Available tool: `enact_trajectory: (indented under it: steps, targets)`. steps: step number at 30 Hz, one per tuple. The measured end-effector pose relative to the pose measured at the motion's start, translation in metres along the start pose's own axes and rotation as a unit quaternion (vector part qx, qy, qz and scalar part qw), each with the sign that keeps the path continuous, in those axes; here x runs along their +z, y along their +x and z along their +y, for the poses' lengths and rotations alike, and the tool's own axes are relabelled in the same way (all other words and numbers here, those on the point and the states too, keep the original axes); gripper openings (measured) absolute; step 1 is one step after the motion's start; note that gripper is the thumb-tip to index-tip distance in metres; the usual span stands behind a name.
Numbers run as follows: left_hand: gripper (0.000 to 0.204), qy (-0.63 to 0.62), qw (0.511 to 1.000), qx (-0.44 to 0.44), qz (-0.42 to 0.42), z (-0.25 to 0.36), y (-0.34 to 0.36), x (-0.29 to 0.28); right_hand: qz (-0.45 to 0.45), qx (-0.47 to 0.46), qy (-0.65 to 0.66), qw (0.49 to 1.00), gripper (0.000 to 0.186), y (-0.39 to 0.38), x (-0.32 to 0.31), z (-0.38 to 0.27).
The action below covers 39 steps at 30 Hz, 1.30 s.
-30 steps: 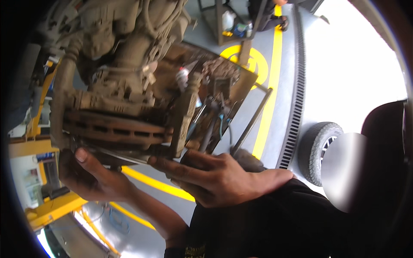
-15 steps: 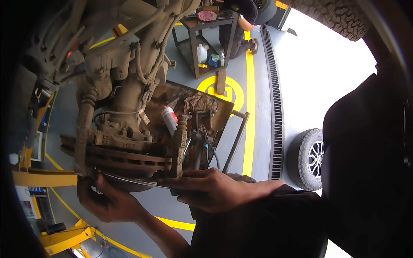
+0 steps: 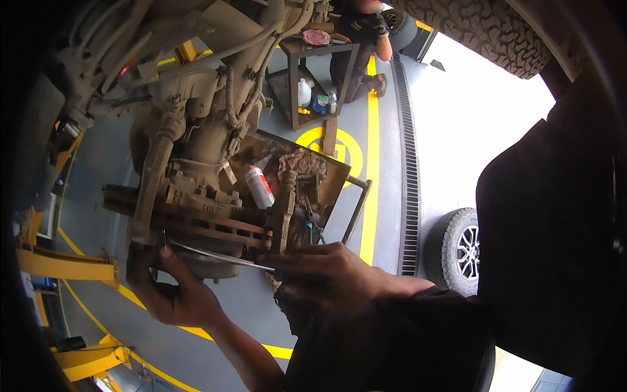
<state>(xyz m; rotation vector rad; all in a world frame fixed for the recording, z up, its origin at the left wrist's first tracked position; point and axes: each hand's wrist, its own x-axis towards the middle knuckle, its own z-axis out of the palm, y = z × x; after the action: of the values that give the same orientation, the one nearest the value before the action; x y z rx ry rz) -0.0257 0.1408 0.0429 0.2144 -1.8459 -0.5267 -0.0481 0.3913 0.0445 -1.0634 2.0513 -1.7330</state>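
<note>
In front of the rusty brake disc, a thin, slightly curved metal strip, silvery along its edge, spans the gap between my hands. My left hand is closed at its left end, thumb raised by a small shiny tab, fingers against the foot of a dirty brake bracket arm. My right hand lies over the strip's right end with fingers pressed together, below a second bracket arm with a ribbed rubber boot. The fingertips' undersides are hidden.
Behind the disc stands a metal tray trolley with a spray can, a rag and pliers. Farther off, a person kneels by a cart. A wheel stands right; yellow lift arms are left.
The view has shifted slightly. More of the strip's edge shows, and my left thumb now points up beside the small tab. The person behind has raised an arm.
</note>
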Motion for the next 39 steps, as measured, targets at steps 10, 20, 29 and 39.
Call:
enact_trajectory:
  steps: [10,20,29,39]
  targets:
    - [0.022,0.078,0.995,0.054,0.020,0.004,0.002,0.003,0.000,-0.034,-0.056,0.998,0.049,0.004,-0.015,-0.008]
    - [0.026,0.065,0.996,0.056,0.026,0.003,0.004,0.003,-0.003,-0.037,-0.073,0.997,0.049,0.003,-0.019,-0.002]
    - [0.027,0.021,0.999,-0.017,0.029,0.009,0.003,0.007,-0.007,-0.037,-0.067,0.997,0.049,0.009,-0.019,0.000]
    - [0.028,0.051,0.997,-0.031,0.052,0.012,0.000,0.013,0.002,-0.018,-0.070,0.997,0.053,0.010,-0.013,0.000]
